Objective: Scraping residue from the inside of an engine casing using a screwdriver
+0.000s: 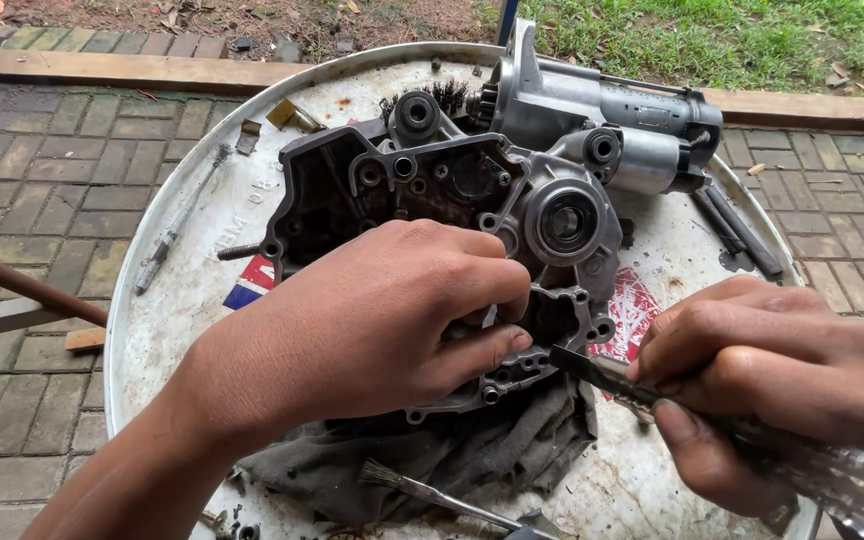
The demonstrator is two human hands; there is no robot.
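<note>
A grimy grey metal engine crankcase half (pixel 432 195) lies on a round white drum lid (pixel 192 280), partly over a dark rag (pixel 462 455). My left hand (pixel 372 320) rests on the case's near part and grips its edge. My right hand (pixel 762 370) holds a screwdriver (pixel 602 372) with a clear ribbed handle; its flat blade touches the case's near right rim, beside my left thumb. A round bearing seat (pixel 565 222) shows on the case's right side.
A silver starter motor (pixel 602 125) lies behind the case. A long bolt (pixel 177 225) sits left on the lid, black rods (pixel 737 230) at right, a wire brush (pixel 422 490) near the front. Brick paving surrounds the lid; grass lies beyond.
</note>
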